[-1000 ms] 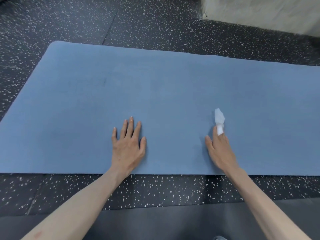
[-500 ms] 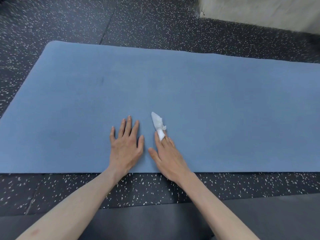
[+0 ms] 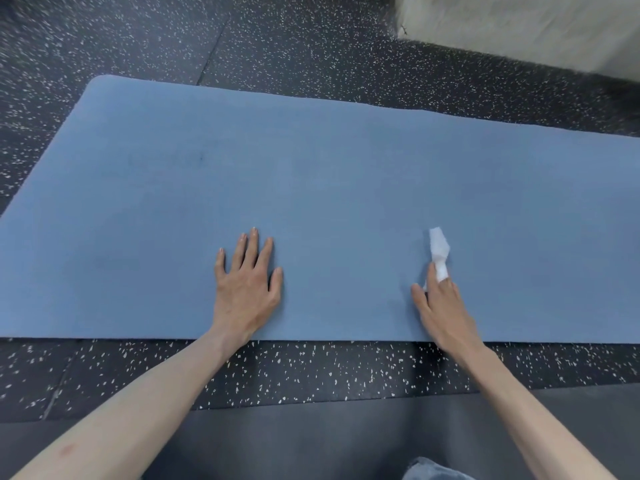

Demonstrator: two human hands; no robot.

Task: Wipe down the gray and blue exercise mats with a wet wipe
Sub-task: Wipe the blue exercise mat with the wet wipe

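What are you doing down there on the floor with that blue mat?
A person is cleaning the blue mat with a white wet wipe. The right hand presses the wipe onto the mat near its front edge, with the wipe poking out past the fingers. The left hand lies flat on the mat with straight fingers, holding it steady. A gray mat lies closer to the person, on the speckled black floor.

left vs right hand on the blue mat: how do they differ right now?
The left hand lies flat, palm down, fingers spread, holding nothing; the right hand has a white wipe under its fingers, its end poking out ahead. The left hand sits squarely on the blue mat; the right hand angles in from the right, thumb out to the side. Both rest near the mat's near edge, forearms crossing the speckled floor.
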